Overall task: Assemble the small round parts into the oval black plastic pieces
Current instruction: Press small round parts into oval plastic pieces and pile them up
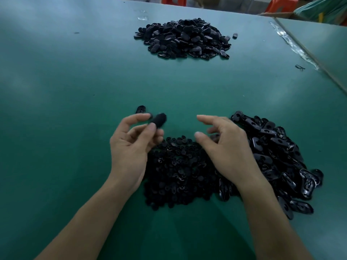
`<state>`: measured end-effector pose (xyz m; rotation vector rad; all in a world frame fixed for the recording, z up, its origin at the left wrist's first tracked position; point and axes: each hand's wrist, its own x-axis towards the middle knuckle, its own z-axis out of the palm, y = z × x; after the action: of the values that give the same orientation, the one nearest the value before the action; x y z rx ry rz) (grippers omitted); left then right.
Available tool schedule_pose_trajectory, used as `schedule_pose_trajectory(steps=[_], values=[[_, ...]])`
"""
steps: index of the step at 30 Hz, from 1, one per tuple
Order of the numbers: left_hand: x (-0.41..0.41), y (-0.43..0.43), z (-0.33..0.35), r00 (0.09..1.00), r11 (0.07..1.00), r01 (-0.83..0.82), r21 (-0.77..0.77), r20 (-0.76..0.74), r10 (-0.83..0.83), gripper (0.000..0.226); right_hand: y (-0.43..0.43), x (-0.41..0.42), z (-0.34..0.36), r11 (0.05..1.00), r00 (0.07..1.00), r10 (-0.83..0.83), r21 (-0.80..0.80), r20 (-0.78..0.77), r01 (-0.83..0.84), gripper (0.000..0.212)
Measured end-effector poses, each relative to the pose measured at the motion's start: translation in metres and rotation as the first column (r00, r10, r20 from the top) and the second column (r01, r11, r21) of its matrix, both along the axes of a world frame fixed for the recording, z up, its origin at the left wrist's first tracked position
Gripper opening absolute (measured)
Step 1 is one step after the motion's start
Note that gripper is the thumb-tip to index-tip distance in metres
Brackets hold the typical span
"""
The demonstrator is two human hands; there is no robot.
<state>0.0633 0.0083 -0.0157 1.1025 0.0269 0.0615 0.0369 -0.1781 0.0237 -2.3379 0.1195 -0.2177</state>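
Head view: my left hand (131, 145) pinches an oval piece (159, 120), my right hand (227, 147) spread-fingered over the six-o'clock round parts (180, 169), where a loose pinch could drop it.

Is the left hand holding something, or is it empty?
Holding: the left hand pinches a blurred black oval piece between thumb and forefinger.

One green table (75, 81), three heaps of uncounted black parts, two of oval pieces, far heap (183, 38) and near right heap (277, 158), one near heap of small round parts (180, 171), two lone ovals, near left stray (140, 109) and far stray (235, 35), one held oval piece (159, 120), two hands, left hand (129, 145) and right hand (229, 147)
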Motion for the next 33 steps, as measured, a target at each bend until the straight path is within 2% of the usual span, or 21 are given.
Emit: schedule_pose_trajectory(steps=[2, 6, 10, 16, 20, 23, 26, 29, 31, 33], values=[[0.004, 0.003, 0.001, 0.997, 0.987, -0.041, -0.154, -0.070, 0.030, 0.018, -0.014, 0.001, -0.002, 0.974, 0.992, -0.127, -0.191, -0.028, 0.119, 0.042], [0.009, 0.004, 0.002, 0.981, 0.969, -0.092, -0.230, -0.188, 0.049, 0.026, -0.033, 0.001, -0.006, 0.878, 0.929, -0.333, -0.412, -0.158, 0.244, 0.046], [0.012, 0.004, 0.003, 0.974, 0.981, -0.074, -0.181, -0.225, 0.032, 0.043, -0.037, -0.001, -0.009, 0.864, 0.908, -0.346, -0.458, -0.236, 0.210, 0.044], [0.011, 0.004, 0.003, 0.984, 0.998, -0.021, -0.063, -0.178, 0.009, 0.059, -0.034, -0.002, -0.010, 0.847, 0.928, -0.353, -0.461, -0.119, 0.263, 0.032], [0.008, 0.000, 0.000, 0.994, 0.995, -0.045, 0.087, -0.099, 0.054, 0.063, -0.035, -0.002, -0.011, 0.867, 0.934, -0.352, -0.398, -0.062, 0.300, 0.025], [0.006, -0.001, -0.003, 0.996, 0.978, -0.072, 0.194, -0.033, 0.079, 0.057, -0.037, -0.002, -0.012, 0.882, 0.931, -0.364, -0.330, -0.021, 0.337, 0.017], [0.006, 0.000, -0.005, 0.999, 0.980, -0.036, 0.195, -0.003, 0.037, 0.046, -0.038, -0.001, -0.014, 0.893, 0.929, -0.368, -0.267, 0.034, 0.363, 0.016], [0.004, 0.000, -0.006, 0.999, 0.975, 0.012, 0.221, 0.033, -0.020, 0.029, -0.037, 0.001, -0.011, 0.913, 0.930, -0.335, -0.191, 0.151, 0.360, 0.014], [0.003, 0.001, -0.005, 0.998, 0.978, 0.036, 0.206, 0.042, -0.045, 0.019, -0.030, 0.001, -0.006, 0.952, 0.942, -0.277, -0.078, 0.189, 0.296, 0.018], [0.002, 0.001, -0.004, 0.996, 0.981, 0.059, 0.184, 0.053, -0.070, 0.010, -0.019, 0.001, -0.003, 0.982, 0.969, -0.186, 0.063, 0.165, 0.178, 0.024]])
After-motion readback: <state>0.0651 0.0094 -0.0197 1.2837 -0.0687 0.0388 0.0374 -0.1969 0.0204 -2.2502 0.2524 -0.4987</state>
